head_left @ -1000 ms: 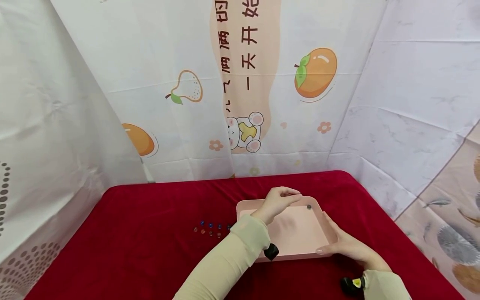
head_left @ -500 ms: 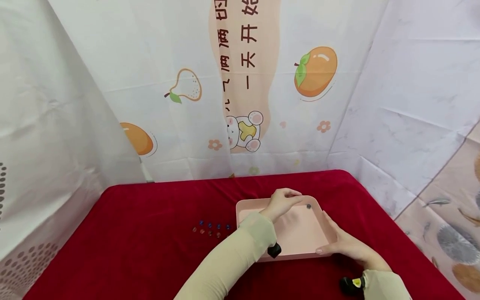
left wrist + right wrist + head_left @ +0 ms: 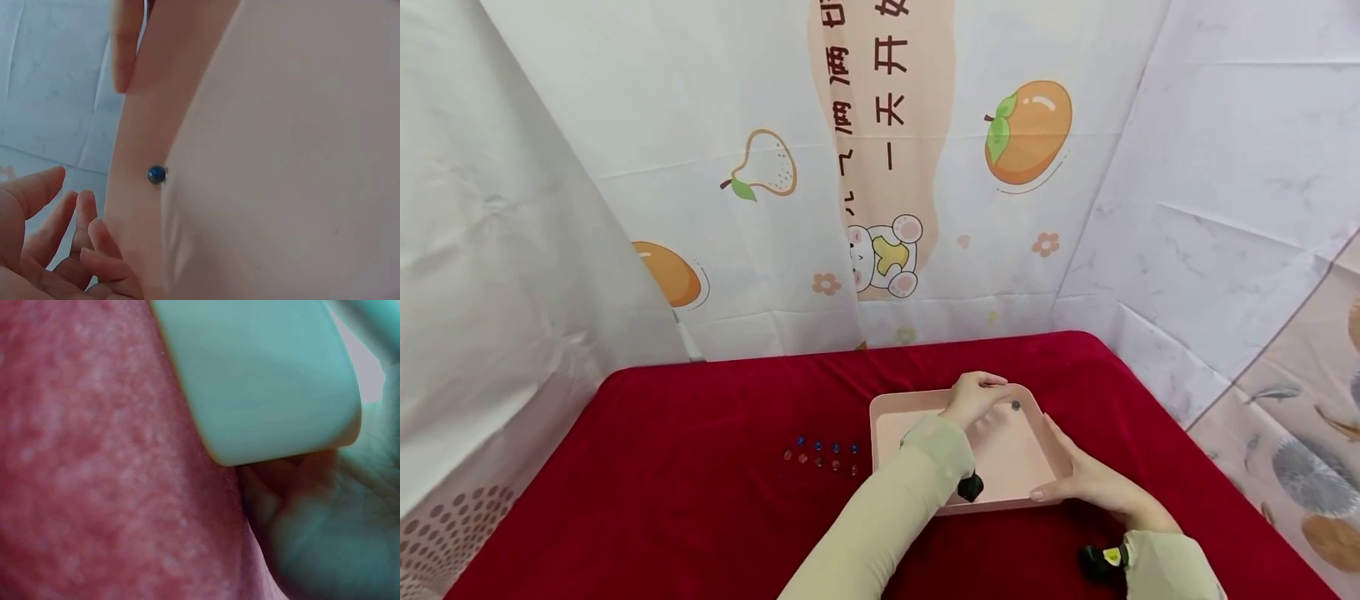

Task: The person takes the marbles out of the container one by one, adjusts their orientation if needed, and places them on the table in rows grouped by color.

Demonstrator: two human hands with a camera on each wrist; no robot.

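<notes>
A pale pink tray (image 3: pixel 1011 479) lies on the red cloth. My right hand (image 3: pixel 1093 482) grips its right side, thumb at the near rim and fingers along the outer wall. One small dark blue marble (image 3: pixel 157 175) is in the tray's far right corner, against the wall. Over the far part of the tray is my left hand (image 3: pixel 976 400), its fingers loosely bent with nothing between them, just left of the marble. In the left wrist view the left fingers (image 3: pixel 47 237) show beside the tray wall. The right wrist view has the tray corner resting against the right palm (image 3: pixel 337 519).
To the left of the tray, several marbles (image 3: pixel 818 447) lie on the cloth in two rows, blue ones behind and reddish or clear ones in front. The red cloth (image 3: pixel 685 492) covers the table. White printed curtains (image 3: pixel 760 250) hang behind and at both sides.
My left hand and forearm have shifted right over the tray, toward the far right corner, uncovering more marbles on the cloth. The right hand keeps its hold, and the marble stays in the corner.
</notes>
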